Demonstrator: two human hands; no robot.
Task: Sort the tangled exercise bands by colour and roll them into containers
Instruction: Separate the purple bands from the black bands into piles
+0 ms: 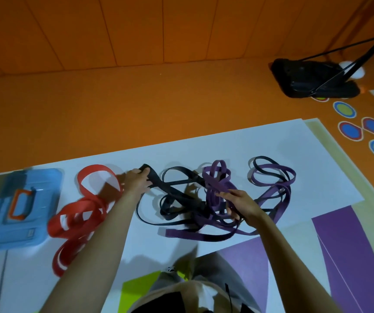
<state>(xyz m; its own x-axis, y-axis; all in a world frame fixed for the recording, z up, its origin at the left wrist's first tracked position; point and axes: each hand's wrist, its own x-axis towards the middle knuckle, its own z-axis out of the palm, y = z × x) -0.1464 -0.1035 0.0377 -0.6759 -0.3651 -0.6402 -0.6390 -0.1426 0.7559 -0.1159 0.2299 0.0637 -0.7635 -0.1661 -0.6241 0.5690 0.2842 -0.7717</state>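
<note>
Head view, looking down at an orange floor [136, 105] with a white sheet [226, 143] spread over it.

- Left hand [136, 182]: reaches forward, fingers [139, 173] curled round the top loop of a wide black band [159, 185] and lifting that loop off the sheet. The rest of the band trails right into the knot.
- Right hand [240, 203]: in the middle of the tangle, fingers [224, 195] pinching strands of the purple bands [217, 177], lower fingers hooked under more strands. Which strands exactly, cannot tell.
- Tangle: black and purple loops cross over each other at sheet centre. Thinner purple and dark loops fan out to the right [278, 177], still joined to the main knot.
- Red bands [84, 213]: a loose heap to the left of the left forearm, apart from the black and purple mass.
- Blue container [5, 222]: far left on the sheet, lid on, orange handle [12, 206] on top, just beside the red heap.
- Far right corner: black stand base [312, 77] on the floor; coloured spots [344, 109] run along the floor's right edge.
</note>
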